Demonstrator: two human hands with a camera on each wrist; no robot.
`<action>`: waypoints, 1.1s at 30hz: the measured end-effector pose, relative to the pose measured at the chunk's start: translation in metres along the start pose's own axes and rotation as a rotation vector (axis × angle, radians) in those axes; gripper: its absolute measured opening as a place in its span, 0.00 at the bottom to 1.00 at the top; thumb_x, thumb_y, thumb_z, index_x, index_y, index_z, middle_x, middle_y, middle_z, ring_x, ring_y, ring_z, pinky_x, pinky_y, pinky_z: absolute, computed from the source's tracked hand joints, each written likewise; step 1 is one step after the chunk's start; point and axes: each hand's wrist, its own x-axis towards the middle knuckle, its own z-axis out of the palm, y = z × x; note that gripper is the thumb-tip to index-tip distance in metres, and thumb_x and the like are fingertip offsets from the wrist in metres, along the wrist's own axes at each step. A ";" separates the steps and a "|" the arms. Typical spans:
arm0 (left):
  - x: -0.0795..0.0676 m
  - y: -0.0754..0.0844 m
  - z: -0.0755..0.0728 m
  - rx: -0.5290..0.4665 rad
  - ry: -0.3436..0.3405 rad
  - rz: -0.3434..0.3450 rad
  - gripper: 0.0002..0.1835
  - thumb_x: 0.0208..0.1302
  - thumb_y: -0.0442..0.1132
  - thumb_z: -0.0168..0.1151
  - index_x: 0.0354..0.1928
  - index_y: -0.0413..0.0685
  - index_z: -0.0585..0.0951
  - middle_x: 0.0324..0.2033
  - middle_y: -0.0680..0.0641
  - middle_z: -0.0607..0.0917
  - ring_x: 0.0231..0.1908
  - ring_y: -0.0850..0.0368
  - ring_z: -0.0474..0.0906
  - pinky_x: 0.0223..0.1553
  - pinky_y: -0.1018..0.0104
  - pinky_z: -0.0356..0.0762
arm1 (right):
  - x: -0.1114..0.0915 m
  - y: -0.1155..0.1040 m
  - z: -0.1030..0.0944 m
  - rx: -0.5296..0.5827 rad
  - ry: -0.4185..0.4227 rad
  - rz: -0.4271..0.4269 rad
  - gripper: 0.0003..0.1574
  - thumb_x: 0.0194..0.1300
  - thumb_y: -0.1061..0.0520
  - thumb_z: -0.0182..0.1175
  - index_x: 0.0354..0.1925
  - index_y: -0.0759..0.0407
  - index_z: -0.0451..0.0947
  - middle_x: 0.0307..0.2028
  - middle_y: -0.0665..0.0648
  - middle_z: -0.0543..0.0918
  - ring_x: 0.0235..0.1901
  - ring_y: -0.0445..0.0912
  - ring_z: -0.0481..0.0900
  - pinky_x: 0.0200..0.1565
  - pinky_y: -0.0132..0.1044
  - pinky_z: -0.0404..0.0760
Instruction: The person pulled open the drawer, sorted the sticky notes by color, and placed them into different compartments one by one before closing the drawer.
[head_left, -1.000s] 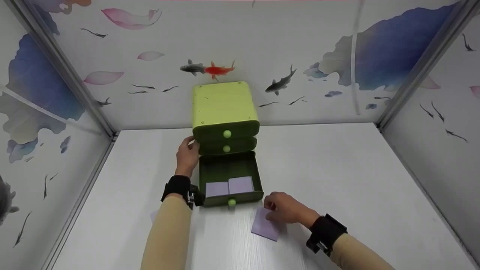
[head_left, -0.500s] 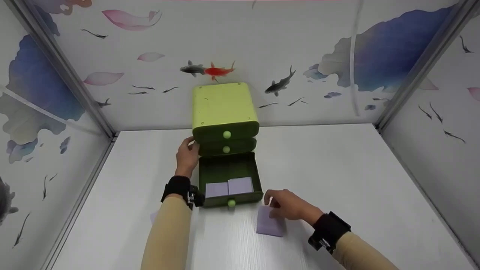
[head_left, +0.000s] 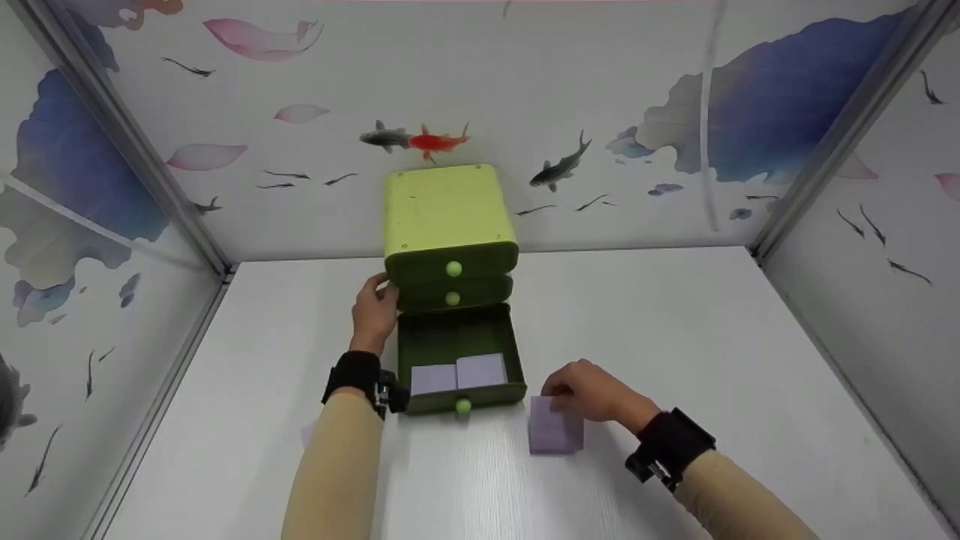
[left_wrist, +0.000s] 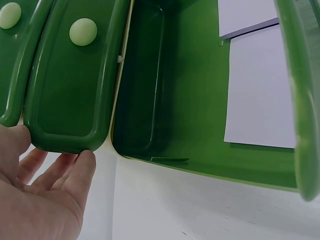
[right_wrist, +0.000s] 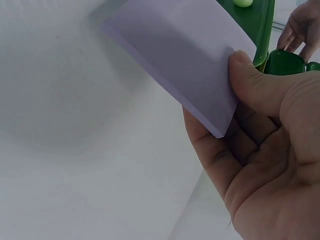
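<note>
A green desktop drawer unit point(head_left: 450, 210) stands against the back wall, its bottom drawer point(head_left: 427, 330) pulled out. Two purple sticky note pads point(head_left: 481, 370) lie side by side at the front of that drawer. My left hand point(head_left: 373, 311) rests against the unit's left side; in the left wrist view its fairly straight fingers point(left_wrist: 80, 175) touch the end of the middle drawer front point(left_wrist: 67, 100). Right of the open drawer, my right hand point(head_left: 592, 390) pinches another purple sticky note pad point(head_left: 551, 431) by its edge, thumb on top and fingers beneath. That pad is tilted above the table.
A corner of something pale purple point(head_left: 307, 433) shows on the table beside my left forearm, which hides the rest. Printed walls point(head_left: 637, 90) enclose the white table point(head_left: 675, 322) at the back and sides. The drawer's round knob point(head_left: 463, 406) sticks out in front.
My right hand has moved right and a little away from me, carrying the sticky note pad, which has turned straighter. My left hand and the drawer have stayed put.
</note>
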 end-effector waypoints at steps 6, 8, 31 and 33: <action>0.000 0.000 0.000 0.001 0.007 -0.003 0.25 0.77 0.48 0.42 0.72 0.50 0.63 0.61 0.40 0.76 0.57 0.47 0.75 0.58 0.53 0.73 | 0.006 0.000 -0.017 -0.042 0.039 -0.004 0.08 0.61 0.67 0.63 0.36 0.56 0.86 0.32 0.49 0.86 0.30 0.37 0.76 0.35 0.32 0.76; 0.001 0.000 0.000 0.010 0.010 0.003 0.25 0.77 0.48 0.42 0.72 0.50 0.63 0.62 0.40 0.76 0.58 0.47 0.75 0.59 0.52 0.72 | 0.009 -0.001 -0.023 -0.059 0.052 -0.002 0.09 0.61 0.67 0.63 0.36 0.56 0.86 0.32 0.49 0.87 0.31 0.37 0.77 0.35 0.32 0.76; -0.002 0.002 -0.002 0.017 0.013 0.008 0.24 0.77 0.47 0.43 0.71 0.51 0.64 0.63 0.40 0.75 0.60 0.47 0.73 0.59 0.52 0.72 | 0.075 -0.040 -0.047 -0.108 0.145 0.027 0.08 0.64 0.65 0.61 0.40 0.59 0.86 0.36 0.55 0.87 0.37 0.46 0.81 0.42 0.42 0.80; -0.002 0.002 -0.002 0.018 0.014 0.006 0.24 0.77 0.47 0.43 0.71 0.51 0.65 0.63 0.40 0.75 0.60 0.47 0.74 0.59 0.52 0.72 | 0.082 -0.045 -0.044 -0.112 0.138 0.019 0.09 0.64 0.65 0.61 0.42 0.59 0.86 0.37 0.56 0.87 0.38 0.46 0.82 0.42 0.42 0.81</action>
